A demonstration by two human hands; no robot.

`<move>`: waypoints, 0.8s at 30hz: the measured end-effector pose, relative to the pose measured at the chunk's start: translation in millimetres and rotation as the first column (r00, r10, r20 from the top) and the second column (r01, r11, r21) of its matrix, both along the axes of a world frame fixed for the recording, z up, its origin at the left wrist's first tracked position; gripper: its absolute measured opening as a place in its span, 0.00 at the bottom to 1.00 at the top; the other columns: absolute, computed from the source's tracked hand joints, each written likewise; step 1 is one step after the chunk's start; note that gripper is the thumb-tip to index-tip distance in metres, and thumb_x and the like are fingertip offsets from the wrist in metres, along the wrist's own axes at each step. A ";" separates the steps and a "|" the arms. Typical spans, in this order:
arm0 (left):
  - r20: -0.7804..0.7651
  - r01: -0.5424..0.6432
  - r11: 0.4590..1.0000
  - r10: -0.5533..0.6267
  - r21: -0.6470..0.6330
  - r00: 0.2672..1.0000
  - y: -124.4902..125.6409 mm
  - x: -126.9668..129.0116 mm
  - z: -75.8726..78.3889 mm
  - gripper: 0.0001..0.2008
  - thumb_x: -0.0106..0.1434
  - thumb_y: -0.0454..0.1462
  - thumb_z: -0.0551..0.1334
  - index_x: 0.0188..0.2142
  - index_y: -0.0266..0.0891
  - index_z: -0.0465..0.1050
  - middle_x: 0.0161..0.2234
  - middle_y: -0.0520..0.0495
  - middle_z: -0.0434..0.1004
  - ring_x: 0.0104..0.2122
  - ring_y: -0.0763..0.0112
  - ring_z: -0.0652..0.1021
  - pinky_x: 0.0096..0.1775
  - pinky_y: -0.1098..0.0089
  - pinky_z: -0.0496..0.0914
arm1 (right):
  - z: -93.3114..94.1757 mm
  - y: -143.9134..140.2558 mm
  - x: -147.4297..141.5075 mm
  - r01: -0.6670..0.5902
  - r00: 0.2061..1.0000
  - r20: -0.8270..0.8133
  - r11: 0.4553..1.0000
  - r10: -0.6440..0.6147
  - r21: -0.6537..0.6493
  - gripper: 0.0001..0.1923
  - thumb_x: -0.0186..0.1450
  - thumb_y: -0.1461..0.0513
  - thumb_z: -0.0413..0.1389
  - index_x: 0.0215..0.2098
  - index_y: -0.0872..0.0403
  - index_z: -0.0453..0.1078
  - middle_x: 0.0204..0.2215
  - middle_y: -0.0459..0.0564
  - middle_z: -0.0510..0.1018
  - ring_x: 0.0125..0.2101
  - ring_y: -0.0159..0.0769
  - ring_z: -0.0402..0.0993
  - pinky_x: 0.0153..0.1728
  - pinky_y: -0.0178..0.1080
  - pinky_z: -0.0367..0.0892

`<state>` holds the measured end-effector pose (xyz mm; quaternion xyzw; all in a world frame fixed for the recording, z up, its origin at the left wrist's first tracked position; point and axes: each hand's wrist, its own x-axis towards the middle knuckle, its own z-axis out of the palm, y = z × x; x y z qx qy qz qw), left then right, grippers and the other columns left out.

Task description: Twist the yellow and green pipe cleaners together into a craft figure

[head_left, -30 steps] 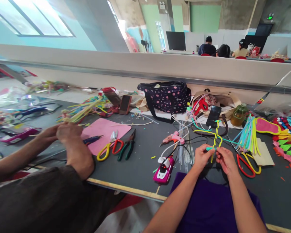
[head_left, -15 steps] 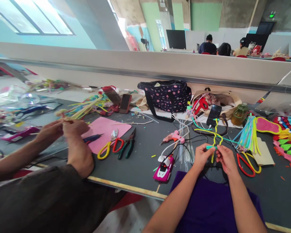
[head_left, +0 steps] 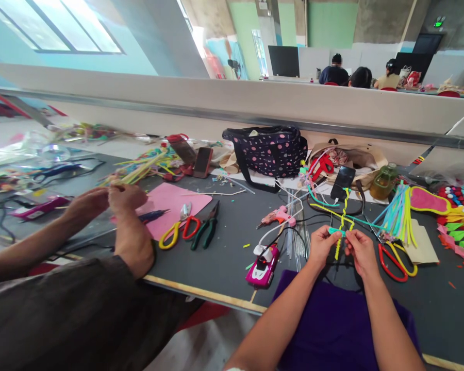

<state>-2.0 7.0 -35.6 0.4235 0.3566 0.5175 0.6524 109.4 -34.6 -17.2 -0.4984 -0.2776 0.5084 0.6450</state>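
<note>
Both of the person's hands meet above the near edge of the dark grey worktop (head_left: 224, 247). The left hand (head_left: 321, 246) and the right hand (head_left: 359, 248) each pinch one end of a short teal pipe cleaner (head_left: 337, 232), fingers closed on it. It lies across a twisted yellow pipe cleaner (head_left: 342, 219) that rises between the two hands and hangs a little below them.

Just right of the right hand lies one pair of red-and-yellow-handled scissors (head_left: 394, 260); a second such pair (head_left: 178, 232) sits well to the left, touching one pair of green-handled pliers (head_left: 205, 232) beside one pink felt sheet (head_left: 170, 203). One pink hot glue gun (head_left: 276, 216) and one magenta toy car (head_left: 262, 264) lie left of the left hand. Two phones show: a black one (head_left: 342, 181) and a reddish one (head_left: 202, 162). One dotted dark bag (head_left: 270, 152) stands at the back.

A co-worker's two hands (head_left: 108, 201) are closed together at the left.
</note>
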 end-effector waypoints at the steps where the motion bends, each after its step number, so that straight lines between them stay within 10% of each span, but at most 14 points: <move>1: 0.009 0.005 1.000 -0.005 -0.008 1.000 -0.2 0.1 0.8 0.18 0.46 0.45 0.71 0.22 0.36 0.67 0.18 0.55 0.67 0.19 0.79 0.65 0.23 0.76 0.60 | 0.1 0.0 -0.3 0.009 1.000 0.018 1.000 -0.009 0.008 0.18 0.50 0.51 0.66 0.22 0.55 0.68 0.18 0.40 0.66 0.16 0.23 0.58 0.14 0.28 0.59; 24: 0.143 0.023 0.997 -0.012 -0.077 0.990 0.0 0.2 6.0 0.18 0.45 0.43 0.73 0.24 0.35 0.67 0.20 0.55 0.68 0.20 0.79 0.67 0.25 0.76 0.62 | 0.7 0.4 1.5 0.037 0.999 0.004 0.999 -0.037 0.020 0.16 0.48 0.53 0.67 0.29 0.53 0.71 0.22 0.42 0.71 0.20 0.27 0.65 0.16 0.30 0.64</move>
